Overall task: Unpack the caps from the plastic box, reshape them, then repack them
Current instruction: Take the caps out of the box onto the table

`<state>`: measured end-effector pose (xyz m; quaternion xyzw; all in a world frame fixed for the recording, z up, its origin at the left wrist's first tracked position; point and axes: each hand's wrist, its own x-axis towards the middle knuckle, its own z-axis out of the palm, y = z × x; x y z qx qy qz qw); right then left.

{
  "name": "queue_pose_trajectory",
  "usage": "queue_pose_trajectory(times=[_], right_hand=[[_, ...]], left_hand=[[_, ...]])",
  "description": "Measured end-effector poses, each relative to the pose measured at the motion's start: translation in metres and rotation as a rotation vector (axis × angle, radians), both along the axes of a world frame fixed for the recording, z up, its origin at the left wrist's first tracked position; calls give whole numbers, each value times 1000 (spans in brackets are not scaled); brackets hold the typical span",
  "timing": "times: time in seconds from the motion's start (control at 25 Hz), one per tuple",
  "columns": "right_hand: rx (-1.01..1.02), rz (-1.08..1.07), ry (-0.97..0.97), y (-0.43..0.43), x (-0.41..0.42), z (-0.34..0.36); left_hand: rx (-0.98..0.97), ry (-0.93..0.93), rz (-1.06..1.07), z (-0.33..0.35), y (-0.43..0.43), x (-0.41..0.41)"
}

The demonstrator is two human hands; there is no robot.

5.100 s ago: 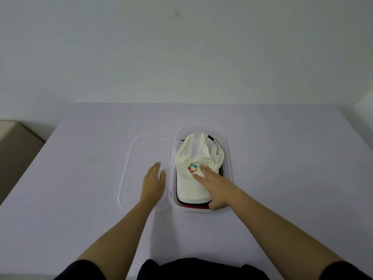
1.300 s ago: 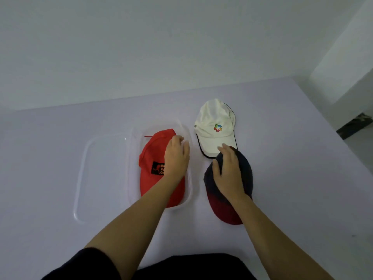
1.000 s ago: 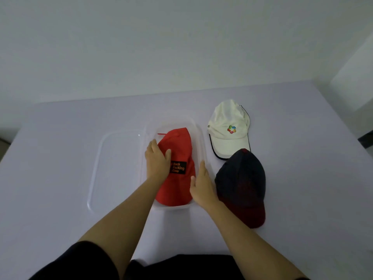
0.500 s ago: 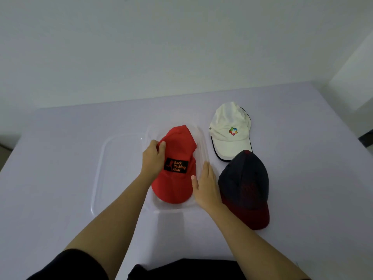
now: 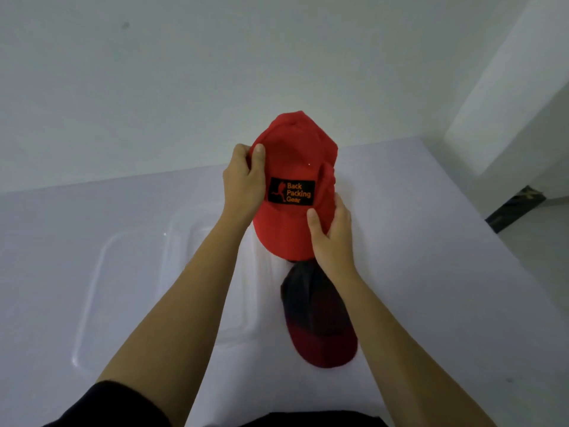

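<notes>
A red cap [image 5: 295, 155] with a black "Back Packing Gear" patch is held up in the air above the table. My left hand [image 5: 244, 180] grips its left side, thumb on the crown. My right hand [image 5: 331, 232] grips its right side near the brim. Under the hands, a dark navy cap with a red brim [image 5: 317, 315] lies on the table. The clear plastic box [image 5: 237, 331] stands to the left of that cap, partly behind my left forearm. The white cap is hidden behind the red one.
The clear lid [image 5: 92, 303] lies flat to the left of the box. The white table [image 5: 431, 272] ends at a right edge, with floor beyond. A pale wall stands behind the table.
Both hands have lifted the red cap out of the box and raised it toward the camera. It now covers the white cap. The navy cap has not moved.
</notes>
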<state>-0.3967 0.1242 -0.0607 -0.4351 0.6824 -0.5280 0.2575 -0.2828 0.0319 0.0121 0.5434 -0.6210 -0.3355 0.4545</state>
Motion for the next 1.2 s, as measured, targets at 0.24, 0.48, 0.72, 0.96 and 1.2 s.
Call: queue_pose_trajectory(times=[0.24,0.48,0.72,0.96,1.2], right_hand=[[155,-112,85,28,-144,-41],[337,-101,39,41,-226,-135],[467,25,-19,30,-243,-155],[474,69,133,41,-217,-117],[244,257,418,83,-138,-114]], left_hand=[[155,-42,-176,-46,6,-152],[337,-168,-186,-120,16,-217],[370,-266,-251,-138,16,-230],[287,-268,-268,-135,37,-199],[68,-361,-309,-126,115,-124]])
